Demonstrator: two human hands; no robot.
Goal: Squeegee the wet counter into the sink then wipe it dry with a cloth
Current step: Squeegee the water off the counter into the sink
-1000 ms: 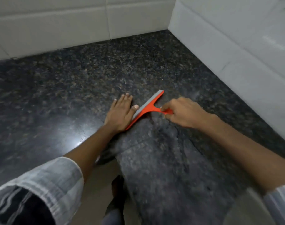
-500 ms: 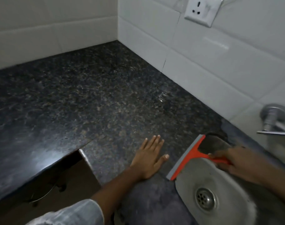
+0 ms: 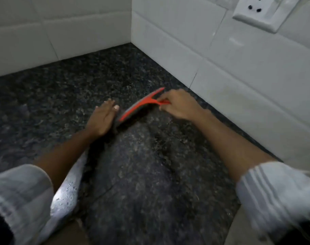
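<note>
An orange squeegee (image 3: 141, 105) with a grey rubber blade lies slanted on the dark speckled granite counter (image 3: 62, 89), near the corner of the tiled walls. My right hand (image 3: 179, 105) grips its short orange handle. Just left of the blade's near end, my left hand (image 3: 102, 118) rests on the counter with fingers extended, holding nothing. A duller, streaked band (image 3: 142, 165) of counter runs from the blade back toward me. Neither the sink nor a cloth is in view.
White tiled walls (image 3: 221, 73) meet in a corner behind the counter. A white wall socket (image 3: 258, 13) sits at the upper right. A bright wet reflection (image 3: 67, 193) with droplets shows by my left forearm. The counter's front edge lies at the bottom.
Half a second ago the squeegee blade was at the sink's rim. Now the sink is out of view, and both hands and the squeegee are back on the counter near the wall corner.
</note>
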